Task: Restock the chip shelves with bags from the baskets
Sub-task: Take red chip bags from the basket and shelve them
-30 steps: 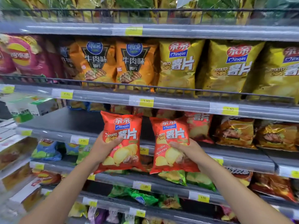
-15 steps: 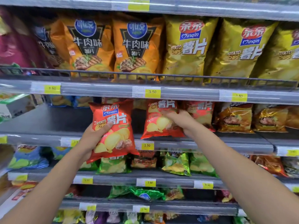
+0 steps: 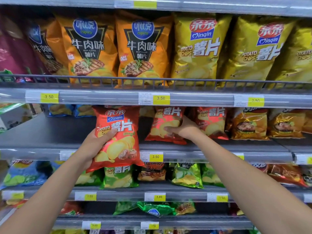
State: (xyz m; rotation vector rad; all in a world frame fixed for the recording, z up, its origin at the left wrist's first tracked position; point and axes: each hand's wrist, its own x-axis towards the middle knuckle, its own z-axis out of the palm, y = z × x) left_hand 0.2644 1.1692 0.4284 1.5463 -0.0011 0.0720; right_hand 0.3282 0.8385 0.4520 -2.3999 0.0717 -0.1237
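On the middle shelf (image 3: 59, 132), the right grip (image 3: 184, 130) clamps a glossy red chip bag (image 3: 166, 116); nearer, the left grip (image 3: 94, 146) clasps a second red bag (image 3: 121, 142).

1. Two orange beef-flavour bags (image 3: 87, 48) stand upright side by side in the top row.
2. Gold potato chip bags (image 3: 197, 48) stand just right of them, touching.
3. A dark wire rail (image 3: 152, 81) runs across the foot of both groups.
4. Yellow price labels (image 3: 161, 98) reading 3.50 sit on the grey strip (image 3: 109, 98) below that rail.
5. Golden-brown bags (image 3: 249, 124) stand at the right of the middle row.
6. Green bags (image 3: 118, 176) lean in the row below, beside a dark brown bag (image 3: 152, 173).
7. A white and green box (image 3: 15, 114) sits at the left edge.
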